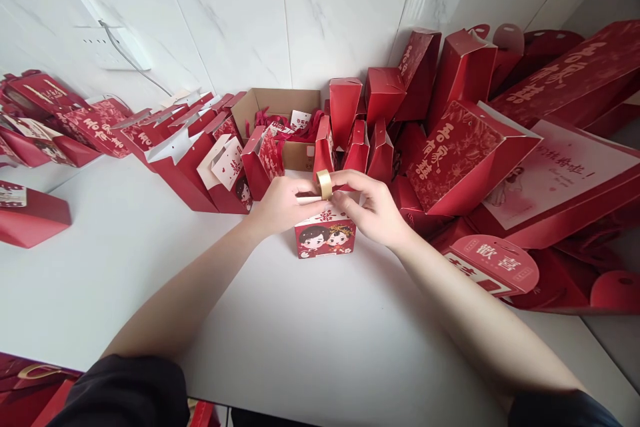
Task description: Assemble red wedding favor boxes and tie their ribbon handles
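Small red gift box (pixel 325 238) is stood upright on the white bench (pixel 300 333), directly under both hands. The left hand (pixel 283 203) is pressed on its top with the fingers (pixel 303 203) curled together. The fingers (pixel 350 179) of the right hand (pixel 375 210) are pinched on a gold tape roll (pixel 324 184) held just above the box.

As a judgement, the light box could be tipped or pushed backward by a sideways pull on the roll, and the upright red bags (pixel 353 143) close behind could be knocked over. A flat red handled piece (pixel 493 267) lies near the right wrist and could be swept aside. Open bench is left in front of the box and to its left; its near edge lies well back, by the sleeves.
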